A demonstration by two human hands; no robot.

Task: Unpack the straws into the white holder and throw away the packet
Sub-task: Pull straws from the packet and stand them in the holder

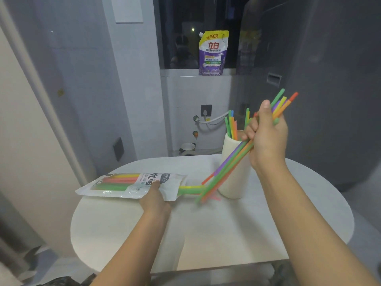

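My right hand (267, 134) grips a slanted bunch of coloured straws (228, 164) in front of the white holder (231, 182); their lower ends hang just above the table, their tops fan out past my fingers. Several straws (232, 125) stand upright inside the holder. My left hand (155, 198) pinches the straw packet (125, 185), which lies flat on the table with its open end to the right. More straws remain inside it, and yellow-green ones (189, 189) stick out of the opening.
The round white table (206, 234) ends near me at a straight front edge. A purple and yellow detergent pouch (212, 53) stands on the window ledge behind. A grey wall with a socket lies beyond the table.
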